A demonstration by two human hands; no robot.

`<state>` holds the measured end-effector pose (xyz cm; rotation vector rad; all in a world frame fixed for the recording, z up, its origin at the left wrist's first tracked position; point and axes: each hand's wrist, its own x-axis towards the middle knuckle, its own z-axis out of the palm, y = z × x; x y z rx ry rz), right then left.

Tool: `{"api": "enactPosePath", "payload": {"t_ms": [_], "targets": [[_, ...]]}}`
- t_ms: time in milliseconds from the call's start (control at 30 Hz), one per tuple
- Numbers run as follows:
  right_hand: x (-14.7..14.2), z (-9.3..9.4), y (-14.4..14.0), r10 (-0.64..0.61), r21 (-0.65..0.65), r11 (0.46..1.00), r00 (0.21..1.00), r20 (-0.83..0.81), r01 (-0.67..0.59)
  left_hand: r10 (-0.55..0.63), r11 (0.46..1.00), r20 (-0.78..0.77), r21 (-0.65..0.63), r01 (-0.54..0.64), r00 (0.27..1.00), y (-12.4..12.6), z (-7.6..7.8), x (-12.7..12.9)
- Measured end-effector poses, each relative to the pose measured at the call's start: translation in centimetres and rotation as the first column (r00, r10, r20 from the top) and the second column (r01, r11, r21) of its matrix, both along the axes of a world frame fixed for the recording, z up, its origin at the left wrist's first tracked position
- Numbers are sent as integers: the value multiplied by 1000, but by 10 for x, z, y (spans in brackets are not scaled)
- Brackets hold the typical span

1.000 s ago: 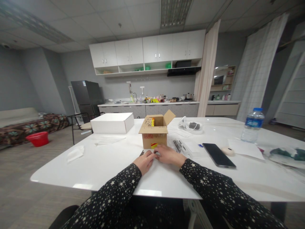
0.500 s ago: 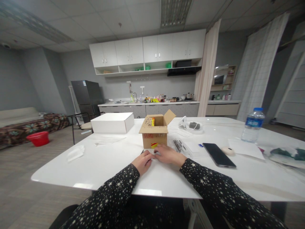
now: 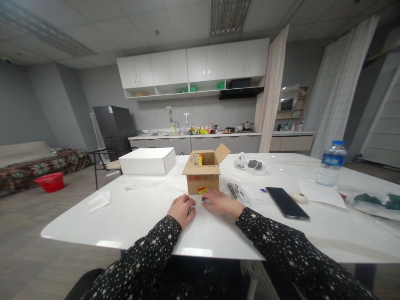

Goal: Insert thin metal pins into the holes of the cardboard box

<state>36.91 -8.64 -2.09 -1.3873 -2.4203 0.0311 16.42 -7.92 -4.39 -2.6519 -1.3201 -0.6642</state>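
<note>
In front of the cardboard box [image 3: 203, 182], both hands rest low over the white table. My left hand [image 3: 181, 210] is curled, with a small dark slim thing partly showing at its fingers; its kind is unclear. A short gap parts it from my right hand [image 3: 218, 202], whose fingers are bent and drawn together close to the box's near bottom edge. Whatever lies under the right fingertips is too small and hidden to name. The box stands with its flaps open. Just right of it, several slim metal pieces [image 3: 234, 190] lie in clear plastic.
Left of the box stands a white box [image 3: 147, 161]; crumpled tissue [image 3: 99, 201] lies nearer. On the right are a black phone [image 3: 286, 203], a round beige item [image 3: 299, 197], a white sheet [image 3: 323, 196] and a water bottle [image 3: 332, 164]. A white cabled device [image 3: 250, 163] sits behind.
My left hand has moved a little left, away from my right hand, and the dark slim thing has shifted with it. My right hand has hardly moved.
</note>
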Motion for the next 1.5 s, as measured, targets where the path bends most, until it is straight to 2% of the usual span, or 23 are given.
{"api": "enactPosePath", "payload": {"t_ms": [367, 1000, 1267, 1500], "targets": [[1, -6, 6, 14, 13, 1000, 1000, 6, -14, 35, 992, -57, -117, -42, 998, -4, 7, 0], [2, -5, 5, 15, 20, 1000, 1000, -2, -15, 44, 991, 5, -124, -43, 999, -2, 7, -5], [3, -4, 3, 9, 10, 1000, 1000, -5, -9, 67, 995, 56, -79, -63, 996, 11, -8, -17], [4, -7, 6, 20, 17, 1000, 1000, 4, -20, 141, 979, 19, -151, -136, 990, 12, -11, -26]]}}
